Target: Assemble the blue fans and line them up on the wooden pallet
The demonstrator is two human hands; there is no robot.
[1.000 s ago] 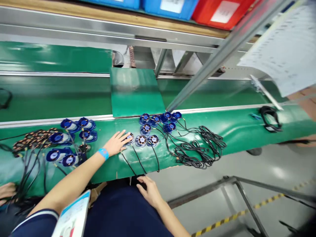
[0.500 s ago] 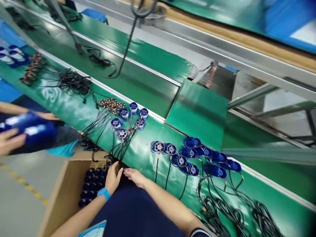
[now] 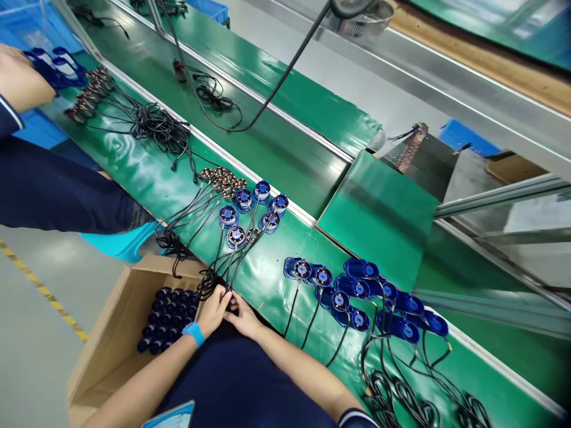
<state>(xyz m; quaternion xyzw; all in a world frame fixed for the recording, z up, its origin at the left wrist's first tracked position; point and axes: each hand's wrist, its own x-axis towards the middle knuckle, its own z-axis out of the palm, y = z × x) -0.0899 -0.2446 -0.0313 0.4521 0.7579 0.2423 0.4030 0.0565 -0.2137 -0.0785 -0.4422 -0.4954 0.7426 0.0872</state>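
At the near edge of the green bench, my left hand (image 3: 214, 310) is closed with its fingertips pinched on black cables (image 3: 209, 282). My right hand (image 3: 243, 316) meets it there, fingers curled in on the same cables; how many it grips is hidden. The cables run up to blue motor housings (image 3: 236, 236) with copper-coloured windings, standing in a small group. Behind that group lies a cluster of bare copper-wound rings (image 3: 225, 178). Farther right, several longer blue housings (image 3: 357, 287) lie on their sides, their cables trailing toward the bundled cords (image 3: 388, 395).
A cardboard box (image 3: 100, 333) holding rows of dark blue parts stands left of my legs. Another person's arm (image 3: 27, 80) reaches in from the left by blue housings. A black cord (image 3: 285, 77) hangs above the bench. More wound parts (image 3: 89, 95) and tangled cables (image 3: 156, 125) lie far left.
My hands have come together on the cables, the right one curling its fingers in. The other person's arm has moved up to the far-left housings. The view has shifted slightly.
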